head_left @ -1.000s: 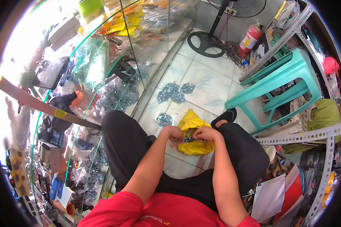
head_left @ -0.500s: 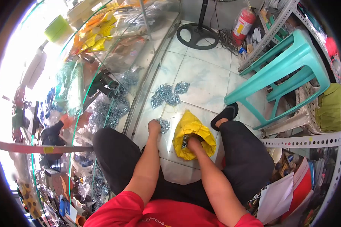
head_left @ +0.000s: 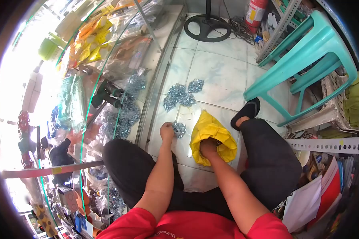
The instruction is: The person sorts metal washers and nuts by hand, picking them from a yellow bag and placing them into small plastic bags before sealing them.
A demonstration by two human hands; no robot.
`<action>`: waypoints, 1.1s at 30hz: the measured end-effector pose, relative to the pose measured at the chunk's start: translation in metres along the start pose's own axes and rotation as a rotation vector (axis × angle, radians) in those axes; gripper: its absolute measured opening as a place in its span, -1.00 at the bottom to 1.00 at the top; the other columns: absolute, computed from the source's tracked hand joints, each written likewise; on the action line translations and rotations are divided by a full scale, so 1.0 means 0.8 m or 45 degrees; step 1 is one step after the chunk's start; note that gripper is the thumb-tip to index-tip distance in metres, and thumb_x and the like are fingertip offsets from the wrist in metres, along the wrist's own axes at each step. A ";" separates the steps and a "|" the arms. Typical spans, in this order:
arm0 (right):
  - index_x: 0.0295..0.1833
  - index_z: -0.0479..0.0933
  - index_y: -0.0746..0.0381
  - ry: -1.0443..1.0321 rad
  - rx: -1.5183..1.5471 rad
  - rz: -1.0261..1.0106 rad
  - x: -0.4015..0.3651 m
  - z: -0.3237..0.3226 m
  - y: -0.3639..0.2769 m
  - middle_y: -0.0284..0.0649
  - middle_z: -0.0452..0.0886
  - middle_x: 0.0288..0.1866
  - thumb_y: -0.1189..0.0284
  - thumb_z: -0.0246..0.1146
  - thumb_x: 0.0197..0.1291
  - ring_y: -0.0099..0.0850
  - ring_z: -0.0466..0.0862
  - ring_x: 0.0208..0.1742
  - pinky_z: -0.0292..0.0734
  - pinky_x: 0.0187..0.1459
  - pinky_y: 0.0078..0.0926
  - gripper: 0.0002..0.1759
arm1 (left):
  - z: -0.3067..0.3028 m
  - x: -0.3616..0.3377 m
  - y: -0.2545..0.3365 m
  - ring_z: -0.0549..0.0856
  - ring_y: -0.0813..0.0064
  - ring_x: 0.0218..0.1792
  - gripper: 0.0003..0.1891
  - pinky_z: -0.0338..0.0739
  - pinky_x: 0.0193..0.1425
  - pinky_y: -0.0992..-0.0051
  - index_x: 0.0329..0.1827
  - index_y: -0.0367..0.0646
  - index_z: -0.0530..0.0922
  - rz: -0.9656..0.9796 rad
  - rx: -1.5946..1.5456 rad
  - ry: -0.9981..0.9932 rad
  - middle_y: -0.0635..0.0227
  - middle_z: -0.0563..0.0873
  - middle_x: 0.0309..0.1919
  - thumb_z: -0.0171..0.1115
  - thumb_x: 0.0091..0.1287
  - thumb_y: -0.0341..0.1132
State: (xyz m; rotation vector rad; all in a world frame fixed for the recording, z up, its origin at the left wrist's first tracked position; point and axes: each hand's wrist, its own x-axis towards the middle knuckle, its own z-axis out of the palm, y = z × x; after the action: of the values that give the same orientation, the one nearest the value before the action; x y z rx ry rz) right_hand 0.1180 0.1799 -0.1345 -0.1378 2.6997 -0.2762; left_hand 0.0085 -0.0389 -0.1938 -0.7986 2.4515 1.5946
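Note:
My left hand is closed at the left edge of a small clear bag of metal nuts, which rests on the tiled floor. Inside the mouth of a yellow bag is my right hand; its fingers are hidden by the bag and the dark contents. Farther forward on the floor lie more bags of nuts, with a smaller one at their right.
A glass display case with a metal edge runs along the left. On the right stand a teal plastic stool and a perforated metal shelf. A black round base and a fire extinguisher are at the front.
The view has shifted, so most things appear moved. My right hand is still in the yellow bag, with less of its dark contents visible. My left hand remains beside the small bag.

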 end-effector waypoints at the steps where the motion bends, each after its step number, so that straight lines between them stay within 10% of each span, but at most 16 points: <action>1: 0.14 0.56 0.29 0.033 0.024 -0.005 0.008 0.027 0.008 0.07 0.57 0.17 0.33 0.05 0.25 -0.02 0.55 0.20 0.39 0.21 0.00 -0.58 | -0.003 -0.010 0.009 0.70 0.40 -0.37 -0.81 0.59 -0.33 0.41 -0.13 -0.23 0.66 -0.020 -0.052 0.026 0.21 0.71 -0.37 0.12 0.27 -0.44; 4: 0.15 0.56 0.27 0.120 0.093 -0.010 0.018 0.033 0.018 0.06 0.57 0.18 0.32 0.08 0.24 -0.06 0.58 0.18 0.44 0.18 -0.08 -0.58 | -0.009 -0.071 0.097 0.67 0.51 -0.46 -0.85 0.56 -0.50 0.52 -0.12 -0.20 0.62 -0.202 -0.336 0.006 0.32 0.65 -0.44 0.11 0.36 -0.40; 8: 0.18 0.54 0.22 0.041 0.239 0.046 0.032 0.021 0.049 -0.03 0.61 0.14 0.35 0.11 0.24 -0.16 0.62 0.11 0.52 0.08 -0.18 -0.59 | -0.032 -0.103 0.143 0.70 0.44 -0.39 -0.74 0.59 -0.43 0.51 -0.03 -0.20 0.58 -0.413 -0.738 -0.826 0.29 0.68 -0.36 0.10 0.42 -0.21; 13: -0.03 0.56 0.15 -0.370 1.780 0.515 0.008 -0.019 0.064 -0.37 0.63 -0.30 0.35 0.19 0.25 -0.52 0.58 -0.37 0.55 -0.30 -0.52 -0.79 | -0.037 -0.144 0.178 0.75 0.19 -0.11 -0.55 0.66 -0.23 0.44 0.09 -0.27 0.52 -0.532 -0.133 -1.844 0.11 0.70 -0.01 0.00 0.48 -0.02; 18: -0.14 0.56 0.18 -0.490 1.956 0.646 -0.023 -0.046 0.060 -0.39 0.62 -0.36 0.41 0.14 0.32 -0.61 0.55 -0.47 0.52 -0.45 -0.69 -0.88 | 0.016 -0.161 0.103 0.70 0.10 -0.06 -0.43 0.69 -0.01 0.26 0.25 -0.29 0.40 -0.556 0.407 -1.657 -0.02 0.61 0.07 0.02 0.45 0.07; 25: 0.08 0.57 0.26 -0.691 1.521 0.238 -0.054 -0.144 0.022 -0.35 0.65 -0.31 0.41 0.15 0.34 -0.60 0.60 -0.40 0.55 -0.41 -0.65 -0.73 | 0.033 -0.182 0.085 0.71 0.26 -0.20 -0.58 0.69 -0.05 0.33 0.11 -0.17 0.49 -0.722 -0.759 -1.495 0.22 0.67 -0.14 -0.10 0.53 -0.01; 33: 0.11 0.57 0.28 -0.562 1.023 0.010 -0.057 -0.189 0.023 -0.32 0.68 -0.22 0.41 0.19 0.32 -0.59 0.62 -0.35 0.56 -0.36 -0.65 -0.70 | 0.026 -0.176 0.088 0.75 0.38 -0.12 -0.66 0.72 -0.10 0.44 0.00 -0.15 0.54 -0.780 -0.857 -1.616 0.29 0.72 -0.22 -0.11 0.52 -0.10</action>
State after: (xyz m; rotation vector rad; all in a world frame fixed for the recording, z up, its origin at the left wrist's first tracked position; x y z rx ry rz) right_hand 0.0951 0.2300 0.0143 0.0494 1.9788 -1.1420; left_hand 0.0908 0.0530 -0.0937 -0.2963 0.7296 1.7709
